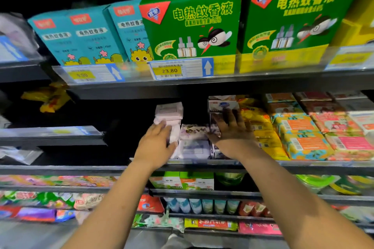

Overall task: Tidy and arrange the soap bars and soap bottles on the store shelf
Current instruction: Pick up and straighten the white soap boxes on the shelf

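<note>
On the middle shelf (303, 164), our right hand (232, 130) lies flat, fingers spread, on the boxed soaps (221, 104) while our left hand (156, 143), too blurred to judge its grip, touches the pale wrapped soap bars (169, 112), probably light, firm and slick-wrapped, best squeezed by their sides.

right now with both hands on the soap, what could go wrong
The left hand touches a tall stack of pale soap packs with nothing visible bracing its left side; it could topple that way. The right hand lies spread on stacked small boxes; a sideways shove might tip them onto the yellow packs.
</note>
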`<state>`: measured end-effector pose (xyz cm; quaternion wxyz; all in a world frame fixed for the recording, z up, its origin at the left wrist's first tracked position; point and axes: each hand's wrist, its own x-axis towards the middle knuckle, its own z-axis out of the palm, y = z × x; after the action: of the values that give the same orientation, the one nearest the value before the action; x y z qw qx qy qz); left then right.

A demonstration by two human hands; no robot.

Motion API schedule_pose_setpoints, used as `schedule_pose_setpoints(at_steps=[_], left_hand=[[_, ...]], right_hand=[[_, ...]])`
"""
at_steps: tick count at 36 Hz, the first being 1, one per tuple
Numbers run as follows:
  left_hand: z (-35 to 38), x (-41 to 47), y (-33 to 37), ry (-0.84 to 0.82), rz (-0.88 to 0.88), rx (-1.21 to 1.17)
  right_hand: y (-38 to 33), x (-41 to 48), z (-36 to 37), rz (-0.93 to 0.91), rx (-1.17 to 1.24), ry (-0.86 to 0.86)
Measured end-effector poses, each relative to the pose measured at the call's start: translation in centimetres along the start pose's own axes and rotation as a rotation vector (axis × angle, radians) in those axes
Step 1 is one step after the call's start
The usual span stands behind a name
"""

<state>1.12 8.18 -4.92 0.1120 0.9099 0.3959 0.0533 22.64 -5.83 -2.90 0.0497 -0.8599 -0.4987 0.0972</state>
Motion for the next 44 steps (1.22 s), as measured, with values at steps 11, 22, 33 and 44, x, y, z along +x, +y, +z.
schedule_pose_setpoints(at_steps=[11, 22, 33, 44], left_hand=[[1.5, -1.8, 0.3, -0.069, -0.026, 0.007], [1.1, -1.3, 0.4, -0.202, -0.061, 0.082], [0.4, -1.0, 0.9, -0.319, -0.090, 0.080], [0.5, -1.0, 0.8, -0.329, -0.099, 0.102]], right_hand=[[-3.3, 1.7, -4.8, -0.170, -0.004, -0.051], [-5.3, 4.8, -2.3, -0.263, -0.043, -0.393], [-7.0, 5.0, -3.0, -0.239, -0.096, -0.356], [-5.7, 3.9, -3.1, -0.255, 0.156, -0.255]])
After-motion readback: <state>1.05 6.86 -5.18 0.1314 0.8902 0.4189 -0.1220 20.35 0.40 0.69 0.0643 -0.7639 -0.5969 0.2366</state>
